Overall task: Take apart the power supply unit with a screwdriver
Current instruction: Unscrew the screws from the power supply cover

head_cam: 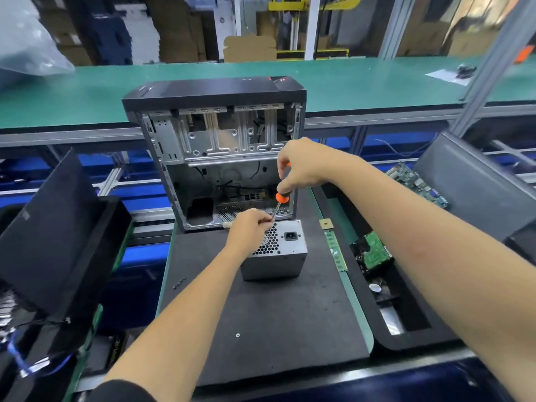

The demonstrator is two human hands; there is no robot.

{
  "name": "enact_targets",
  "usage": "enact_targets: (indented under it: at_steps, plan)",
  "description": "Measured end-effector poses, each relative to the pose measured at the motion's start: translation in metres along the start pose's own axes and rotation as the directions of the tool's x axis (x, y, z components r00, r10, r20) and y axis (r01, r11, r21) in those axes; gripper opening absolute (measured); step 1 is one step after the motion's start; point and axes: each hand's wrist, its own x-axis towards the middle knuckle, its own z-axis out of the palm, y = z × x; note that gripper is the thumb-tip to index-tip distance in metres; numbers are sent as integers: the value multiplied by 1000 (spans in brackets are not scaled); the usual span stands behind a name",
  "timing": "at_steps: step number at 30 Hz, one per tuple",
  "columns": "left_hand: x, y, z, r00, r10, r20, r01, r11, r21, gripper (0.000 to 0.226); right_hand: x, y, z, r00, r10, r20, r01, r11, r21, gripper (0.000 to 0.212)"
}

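head view: right hand [301, 166] grips screwdriver [280, 200] over power supply [278, 258]

right hand [301, 165] gripping screwdriver [280, 198], left hand [249, 227] pinching shaft, above power supply unit [278, 256]

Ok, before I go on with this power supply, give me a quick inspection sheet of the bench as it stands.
Surface: dark foam mat on a green bench.
Job's things: power supply unit on the mat, vent side up; screwdriver tilted over its far edge.
Clutter: loose screw, RAM stick, CPU, open PC case behind.
Grippers: right hand grips the handle; left hand pinches the shaft.
Cables: black wires inside the case.
Surroundings: side trays holding circuit boards; cardboard boxes behind.
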Motion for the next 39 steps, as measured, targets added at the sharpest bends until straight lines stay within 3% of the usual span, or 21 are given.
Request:
enact_targets:
  at_steps: [3,8,20,25,28,34,39]
  plan:
    - [1,3,2,1000,4,-15,-4,1000,23,14,1,-5,-1,998,2,-59,-3,1000,-5,21]
    - [5,4,3,999,40,19,-41,999,5,11,4,-8,5,997,48,-67,-50,998,-24,36]
    - [3,2,9,997,70,-24,-70,997,-10,9,7,-11,6,995,38,-91,-41,999,-31,36]
    - [2,0,11,996,86,-29,-86,996,-4,8,9,-13,4,998,30,-54,-31,999,-25,21]
    - [3,-1,14,996,75,-51,-74,997,16,9,12,-14,4,999,41,-23,-41,999,-4,31]
    - [2,-2,18,997,61,-39,-60,997,47,8,19,-16,5,997,72,-32,-71,997,18,20]
    - [2,-3,18,998,47,-40,-46,999,24,12,25,-17,5,999,-52,3,52,997,-52,10]
